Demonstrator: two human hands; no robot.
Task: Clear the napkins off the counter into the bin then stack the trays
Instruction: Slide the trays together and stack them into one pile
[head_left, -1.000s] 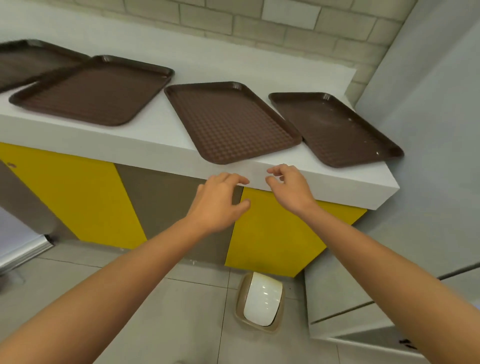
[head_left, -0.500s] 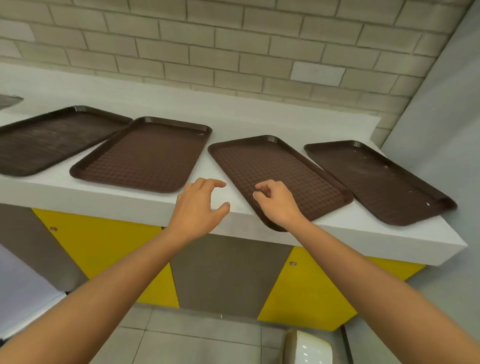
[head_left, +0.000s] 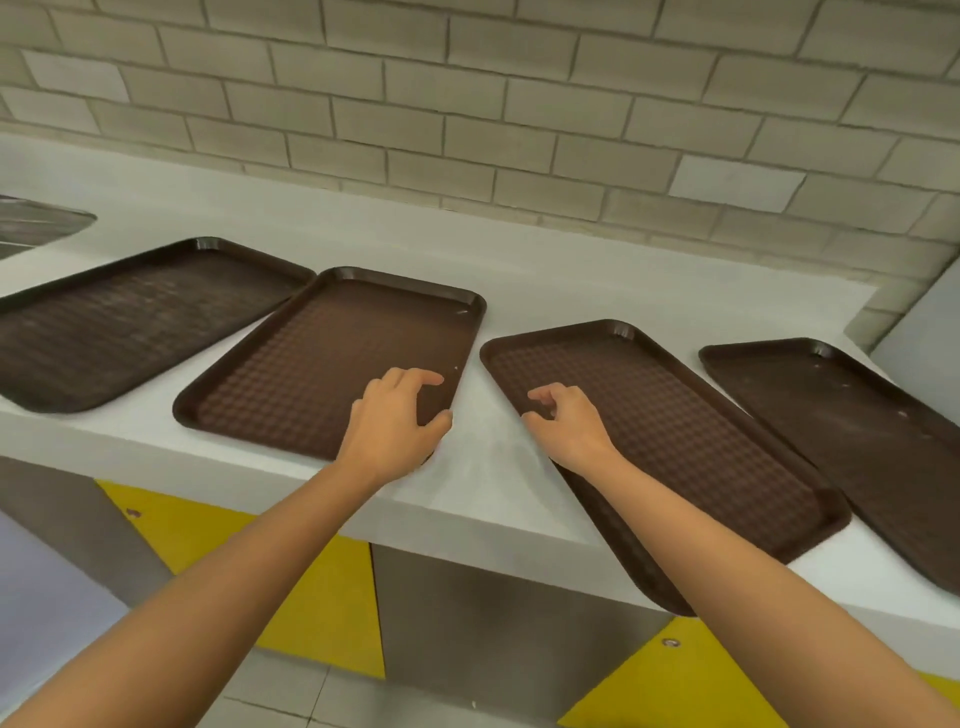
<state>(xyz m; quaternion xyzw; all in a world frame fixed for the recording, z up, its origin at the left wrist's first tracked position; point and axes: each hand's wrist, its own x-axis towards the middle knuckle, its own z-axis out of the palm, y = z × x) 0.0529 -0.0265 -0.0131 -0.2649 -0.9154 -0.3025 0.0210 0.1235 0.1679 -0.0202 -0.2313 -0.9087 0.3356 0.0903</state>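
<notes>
Several brown trays lie side by side on the white counter (head_left: 488, 483). My left hand (head_left: 392, 423) hovers over the near right corner of the second tray (head_left: 311, 358), fingers spread, thumb at its rim, holding nothing. My right hand (head_left: 569, 423) is over the near left edge of the third tray (head_left: 691, 441), fingers loosely curled and apart, empty. A far-left tray (head_left: 130, 317) and a far-right tray (head_left: 852, 426) lie untouched. No napkins are visible on the counter. The bin is out of view.
A brick wall (head_left: 467, 104) backs the counter. Yellow and grey cabinet panels (head_left: 311, 597) sit below it. A grey wall (head_left: 919, 322) closes the right end. Another tray's edge (head_left: 36, 223) shows at the far left.
The view has lifted from the floor and bin up to the counter. Both hands rose from the counter's front edge and now reach over the two middle trays.
</notes>
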